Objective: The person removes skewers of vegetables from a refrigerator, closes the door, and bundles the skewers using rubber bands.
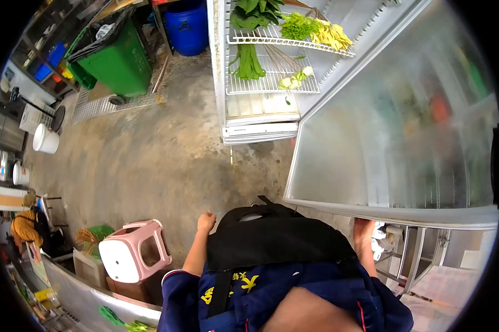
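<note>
My left hand point(207, 222) hangs beside my black apron point(282, 238) with its fingers curled in, and nothing shows in it. On the other side, my right hand point(363, 227) is at the lower frame of the glass door point(393, 149); its fingers are hidden there, so its grip cannot be made out. That door stands open from an upright fridge point(263, 133). On the fridge's wire shelves point(271, 91) are dark leafy greens point(255, 14), a bright green bunch point(299, 26), yellow leaves point(331, 36), long green stalks point(249, 62) and pale yellow-white heads point(296, 78).
A pink-and-white stool point(130, 257) lies at lower left by a metal counter point(94, 290). Farther off are a green wheeled bin point(116, 61), a blue barrel point(187, 27) and a white bucket point(46, 139). Another person point(31, 227) is at far left.
</note>
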A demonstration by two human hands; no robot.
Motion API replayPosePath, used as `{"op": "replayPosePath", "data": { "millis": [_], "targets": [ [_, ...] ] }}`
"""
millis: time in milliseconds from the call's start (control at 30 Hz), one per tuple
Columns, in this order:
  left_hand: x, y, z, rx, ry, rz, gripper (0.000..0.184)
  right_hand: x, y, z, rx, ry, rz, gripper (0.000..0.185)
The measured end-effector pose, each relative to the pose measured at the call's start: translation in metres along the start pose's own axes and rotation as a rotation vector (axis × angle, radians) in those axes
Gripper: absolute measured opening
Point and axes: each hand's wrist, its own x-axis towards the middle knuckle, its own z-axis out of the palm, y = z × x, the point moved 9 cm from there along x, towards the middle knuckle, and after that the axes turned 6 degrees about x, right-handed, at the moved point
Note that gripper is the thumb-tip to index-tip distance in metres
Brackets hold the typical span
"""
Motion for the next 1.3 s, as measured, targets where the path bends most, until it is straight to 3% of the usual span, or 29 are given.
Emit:
{"op": "replayPosePath", "data": {
  "millis": [100, 200, 267, 300, 333, 367, 433, 467, 533, 600, 667, 767, 867, 967, 1100, 1200, 1300],
  "targets": [
    [0.010, 0.001, -0.011, 0.113, -0.054, 0.018, 0.030, 0.014, -0.031, -0.015, 0.032, -0.065, -0.097, 0.028],
    [0.019, 0.001, -0.017, 0.151, -0.053, 0.022, 0.031, 0.011, -0.039, -0.045, 0.064, 0.295, -0.147, 0.029],
    [0.019, -0.005, -0.027, 0.142, -0.020, 0.005, 0.032, 0.038, 0.032, -0.152, 0.053, 0.301, 0.023, 0.033],
    [0.026, -0.017, -0.025, 0.076, -0.004, -0.018, 0.033, -0.005, 0.067, -0.156, -0.120, 0.431, 0.329, 0.028],
    [0.023, -0.020, -0.025, 0.061, -0.009, -0.048, 0.032, -0.012, 0.095, -0.142, -0.306, 0.415, 0.483, 0.027],
    [0.021, -0.019, -0.026, 0.041, -0.008, -0.080, 0.032, 0.003, 0.115, -0.101, -0.454, 0.303, 0.498, 0.028],
    [0.018, -0.016, -0.027, 0.039, -0.004, -0.115, 0.032, 0.059, 0.147, 0.009, -0.670, 0.021, 0.350, 0.033],
    [0.017, -0.013, -0.027, 0.063, -0.005, -0.116, 0.032, 0.098, 0.159, 0.061, -0.749, -0.060, 0.163, 0.030],
    [0.014, -0.011, -0.024, 0.059, 0.032, -0.135, 0.032, 0.158, 0.153, 0.209, -1.047, -0.550, -0.363, 0.033],
    [0.016, -0.004, -0.026, -0.004, 0.123, -0.172, 0.032, 0.216, 0.158, 0.318, -1.187, -0.604, -0.394, 0.039],
    [0.002, 0.018, -0.024, -0.127, 0.140, -0.216, 0.030, 0.260, 0.153, 0.416, -1.188, -0.687, -0.617, 0.046],
    [-0.013, 0.058, -0.012, -0.272, 0.187, -0.276, 0.028, 0.337, 0.169, 0.514, -1.326, -0.680, -0.798, 0.061],
    [-0.033, 0.102, 0.006, -0.388, 0.175, -0.243, 0.028, 0.426, 0.256, 0.542, -1.907, -0.785, -0.310, 0.066],
    [-0.061, 0.134, 0.010, -0.429, 0.203, -0.322, 0.029, 0.468, 0.298, 0.541, -2.160, -0.842, -0.072, 0.064],
    [-0.078, 0.097, 0.049, -0.549, 0.205, -0.446, 0.030, 0.493, 0.316, 0.523, -2.326, -0.873, 0.034, 0.061],
    [-0.095, 0.123, 0.036, -0.385, 0.196, -0.518, 0.029, 0.501, 0.297, 0.523, -2.386, -0.911, 0.050, 0.059],
    [-0.073, 0.139, 0.030, -0.235, 0.166, -0.371, 0.033, 0.490, 0.263, 0.526, -2.409, -0.954, 0.008, 0.056]
  ]
}}
